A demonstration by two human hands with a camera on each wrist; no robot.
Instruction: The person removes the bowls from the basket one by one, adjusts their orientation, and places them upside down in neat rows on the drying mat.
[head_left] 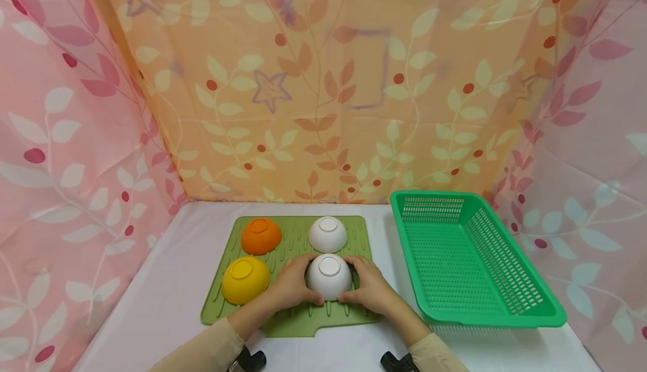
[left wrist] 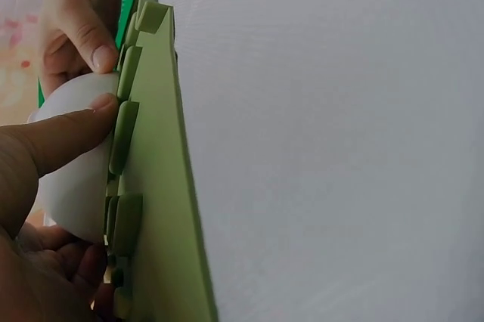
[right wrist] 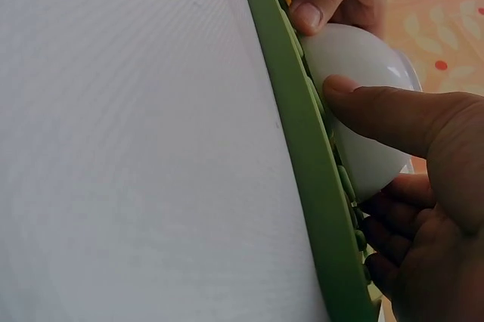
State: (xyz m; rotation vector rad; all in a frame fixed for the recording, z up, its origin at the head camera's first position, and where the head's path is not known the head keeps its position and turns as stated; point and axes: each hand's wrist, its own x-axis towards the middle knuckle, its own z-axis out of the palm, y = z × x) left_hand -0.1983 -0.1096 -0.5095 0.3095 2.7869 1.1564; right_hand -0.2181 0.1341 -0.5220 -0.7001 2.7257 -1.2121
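Note:
An upside-down white bowl [head_left: 329, 279] rests rim-down on the ridged green drying mat [head_left: 292, 322]. My left hand [head_left: 290, 285] curls round its left side, thumb at the near rim. From the right, my right hand [head_left: 373, 286] grips the same bowl with fingers spread along its side and thumb near the front. Both wrist views show the thumbs low on the white wall, close to the mat's raised ridges. Directly behind it stands a second inverted white bowl [head_left: 328, 235]. On the mat's left half, an orange bowl [head_left: 260, 236] sits behind a yellow bowl [head_left: 245, 281], both upside down.
A green plastic basket [head_left: 457, 271] with slotted walls stands right of the mat. White cloth [head_left: 167, 287] covers the table. Patterned fabric hangs at the back and both sides.

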